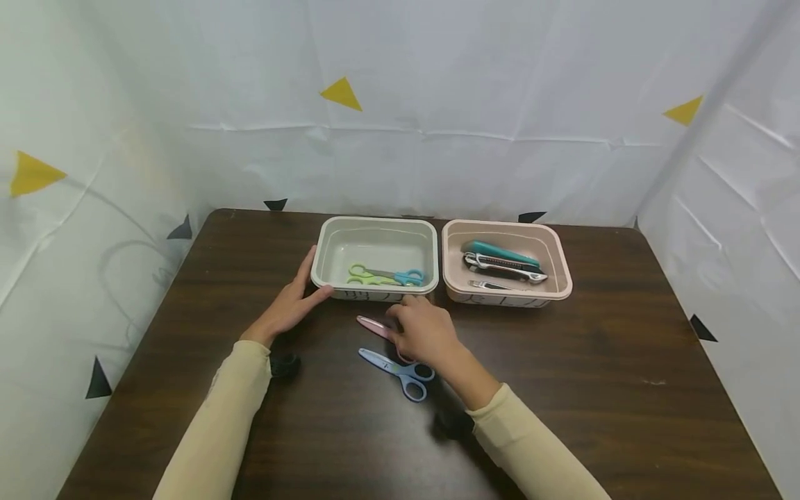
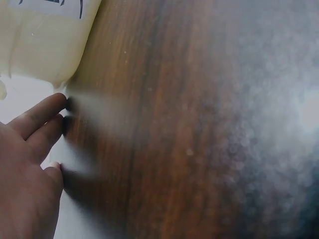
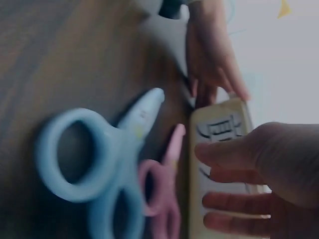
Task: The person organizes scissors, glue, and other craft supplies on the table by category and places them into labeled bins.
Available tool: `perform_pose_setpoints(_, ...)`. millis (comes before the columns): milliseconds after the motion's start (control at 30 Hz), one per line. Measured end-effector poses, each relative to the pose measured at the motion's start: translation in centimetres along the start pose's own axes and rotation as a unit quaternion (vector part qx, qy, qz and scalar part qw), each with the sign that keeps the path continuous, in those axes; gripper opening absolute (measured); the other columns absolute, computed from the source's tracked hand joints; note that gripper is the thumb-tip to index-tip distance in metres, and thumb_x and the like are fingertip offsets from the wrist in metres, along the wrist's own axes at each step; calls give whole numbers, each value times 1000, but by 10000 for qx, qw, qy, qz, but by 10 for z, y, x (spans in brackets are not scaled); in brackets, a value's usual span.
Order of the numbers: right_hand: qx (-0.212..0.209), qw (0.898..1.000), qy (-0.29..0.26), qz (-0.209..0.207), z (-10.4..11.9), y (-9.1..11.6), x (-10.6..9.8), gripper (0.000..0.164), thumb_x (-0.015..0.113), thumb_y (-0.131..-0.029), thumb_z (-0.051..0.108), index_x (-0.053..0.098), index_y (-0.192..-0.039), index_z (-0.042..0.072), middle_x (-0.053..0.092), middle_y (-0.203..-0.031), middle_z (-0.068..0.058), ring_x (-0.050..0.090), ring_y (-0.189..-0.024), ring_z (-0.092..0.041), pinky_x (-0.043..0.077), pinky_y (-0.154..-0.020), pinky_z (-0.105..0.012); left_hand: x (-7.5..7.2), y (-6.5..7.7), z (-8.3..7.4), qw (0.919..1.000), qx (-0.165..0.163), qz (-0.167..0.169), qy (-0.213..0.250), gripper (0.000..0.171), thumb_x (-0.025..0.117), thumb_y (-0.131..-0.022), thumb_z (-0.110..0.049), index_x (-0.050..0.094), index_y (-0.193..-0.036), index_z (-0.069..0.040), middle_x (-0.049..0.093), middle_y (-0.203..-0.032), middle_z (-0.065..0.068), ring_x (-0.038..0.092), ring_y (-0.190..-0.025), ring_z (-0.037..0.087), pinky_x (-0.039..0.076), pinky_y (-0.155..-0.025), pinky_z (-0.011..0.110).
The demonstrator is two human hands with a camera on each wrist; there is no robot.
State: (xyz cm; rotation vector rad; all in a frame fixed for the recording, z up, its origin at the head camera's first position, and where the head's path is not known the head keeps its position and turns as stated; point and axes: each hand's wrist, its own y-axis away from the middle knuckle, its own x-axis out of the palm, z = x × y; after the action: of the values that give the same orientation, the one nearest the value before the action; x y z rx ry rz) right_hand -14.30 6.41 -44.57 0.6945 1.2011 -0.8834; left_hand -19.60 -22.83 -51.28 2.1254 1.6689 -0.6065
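Head: your left hand (image 1: 284, 309), spread, touches the pale green bin (image 1: 375, 239), first of two; a pink bin (image 1: 462, 295) is second. Two scissors, pink scissors (image 1: 373, 326) and blue scissors (image 1: 382, 363), lie below, your right hand (image 1: 425, 330) over the pink. Left wrist: left hand extended. Right wrist: right hand spread; black-charactered label (image 3: 219, 129), illegible.

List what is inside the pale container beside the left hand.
The pale container holds green-handled scissors and blue-handled scissors, overlapping. Its near rim covers some floor just behind it; anything there cannot be seen.

Free tabletop (image 1: 612, 361) rightward, bins (image 1: 375, 239) (image 1: 456, 257) (2) blocking ahead
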Motion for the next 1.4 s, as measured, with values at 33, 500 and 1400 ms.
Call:
perform_pose_setpoints(33, 47, 10000, 26, -24, 0, 1, 5, 32, 73, -87, 35, 73, -115, 20, 60, -96, -1, 56, -88, -22, 47, -61, -39, 0, 0, 0, 10000, -1, 21, -15, 87, 58, -95, -53, -3, -156, -45, 11, -163, -4, 19, -146, 33, 19, -106, 69)
perform_pose_setpoints(500, 233, 9996, 129, 11, -2, 7, 26, 28, 72, -86, 30, 73, -111, 18, 58, -96, -5, 54, -89, -25, 50, -60, -43, -1, 0, 0, 9999, -70, 97, 37, 87, 58, -94, -54, -4, -155, -47, 10, -163, -7, 18, -146, 32, 18, -106, 70)
perform_pose_setpoints(1400, -96, 9996, 248, -26, -2, 2, 28, 8, 70, -85, 21, 74, -91, 25, 62, -89, 4, 56, -86, -22, 50, -63, -39, 0, 0, 3, 10000, -6, 41, -44, 88, 58, -94, -54, -4, -156, -45, 8, -163, -8, 15, -147, 31, 18, -106, 71)
